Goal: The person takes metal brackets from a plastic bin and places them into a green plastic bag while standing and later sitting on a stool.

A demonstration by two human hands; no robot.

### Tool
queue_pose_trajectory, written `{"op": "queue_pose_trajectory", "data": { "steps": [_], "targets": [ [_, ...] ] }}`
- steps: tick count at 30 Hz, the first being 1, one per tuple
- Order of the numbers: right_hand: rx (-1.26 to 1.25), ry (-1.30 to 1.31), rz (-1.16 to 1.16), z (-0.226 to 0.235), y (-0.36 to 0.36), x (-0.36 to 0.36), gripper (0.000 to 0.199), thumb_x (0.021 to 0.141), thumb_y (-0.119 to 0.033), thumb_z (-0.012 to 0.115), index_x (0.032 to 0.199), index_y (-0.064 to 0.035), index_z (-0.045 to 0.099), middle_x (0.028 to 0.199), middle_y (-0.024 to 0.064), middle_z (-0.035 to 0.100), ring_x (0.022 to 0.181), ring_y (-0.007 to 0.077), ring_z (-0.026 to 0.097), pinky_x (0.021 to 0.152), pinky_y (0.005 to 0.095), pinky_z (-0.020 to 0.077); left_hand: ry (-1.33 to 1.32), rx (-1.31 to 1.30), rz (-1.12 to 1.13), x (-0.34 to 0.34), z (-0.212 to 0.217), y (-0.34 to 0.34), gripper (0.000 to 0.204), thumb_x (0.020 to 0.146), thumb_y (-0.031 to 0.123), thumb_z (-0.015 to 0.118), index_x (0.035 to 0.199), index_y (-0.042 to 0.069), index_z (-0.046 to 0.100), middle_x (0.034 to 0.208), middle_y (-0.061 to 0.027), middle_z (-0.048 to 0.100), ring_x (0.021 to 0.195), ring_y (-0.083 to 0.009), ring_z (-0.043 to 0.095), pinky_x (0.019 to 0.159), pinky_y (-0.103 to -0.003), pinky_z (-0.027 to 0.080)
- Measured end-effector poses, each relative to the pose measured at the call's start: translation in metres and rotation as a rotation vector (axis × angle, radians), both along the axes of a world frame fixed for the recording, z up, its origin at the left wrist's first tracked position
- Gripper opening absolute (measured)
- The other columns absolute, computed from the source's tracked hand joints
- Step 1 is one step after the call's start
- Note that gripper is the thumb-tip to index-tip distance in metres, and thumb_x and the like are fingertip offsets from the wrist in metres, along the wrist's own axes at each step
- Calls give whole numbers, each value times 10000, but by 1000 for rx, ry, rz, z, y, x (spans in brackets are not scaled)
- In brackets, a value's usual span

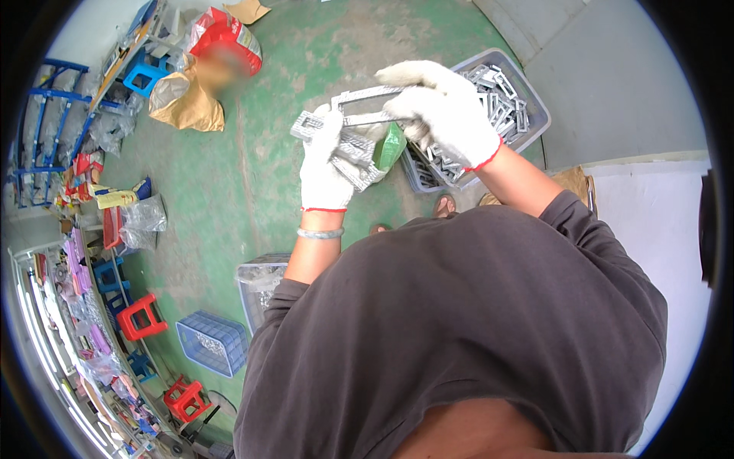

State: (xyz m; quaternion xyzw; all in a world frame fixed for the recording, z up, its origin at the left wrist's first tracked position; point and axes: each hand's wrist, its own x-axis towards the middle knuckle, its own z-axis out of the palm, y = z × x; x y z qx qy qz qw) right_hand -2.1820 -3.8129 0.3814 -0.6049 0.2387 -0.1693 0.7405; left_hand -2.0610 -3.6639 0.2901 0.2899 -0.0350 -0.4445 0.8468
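Observation:
My left hand [323,170], in a white knit glove with a red cuff, is closed round a bunch of silvery metal frames [356,159]. My right hand [453,109], gloved alike, grips the right end of a single rectangular metal frame [365,95]. That frame's left end is up against my left hand and its bunch. The right index finger sticks out, while the other fingers curl over the frame. Just beyond the bunch, a green object [391,147], perhaps a plastic bag, is partly hidden.
Under my right hand stands a grey plastic bin [537,103] full of similar frames. Blue crates [212,343] sit on the green floor [267,153] at lower left. Red stools [141,317], a brown paper sack [191,107] and cluttered shelves line the left.

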Motion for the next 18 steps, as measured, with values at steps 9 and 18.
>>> {"op": "queue_pose_trajectory", "data": {
  "steps": [9,18],
  "targets": [
    [779,17,-19,-54,-45,16,202,968,-263,500,946,-107,627,609,1,532,412,92,403,328,223,269,98,124,139,19,-27,17,355,960,294,600,1254,102,548,1034,-227,644,898,-386,668,821,-509,582],
    [605,101,-122,-125,-65,35,159,904,-160,601,983,-26,632,635,37,561,453,101,480,351,224,327,181,272,250,23,-51,37,365,961,379,599,1183,95,535,928,-219,638,847,-348,656,805,-518,577]
  ]
}}
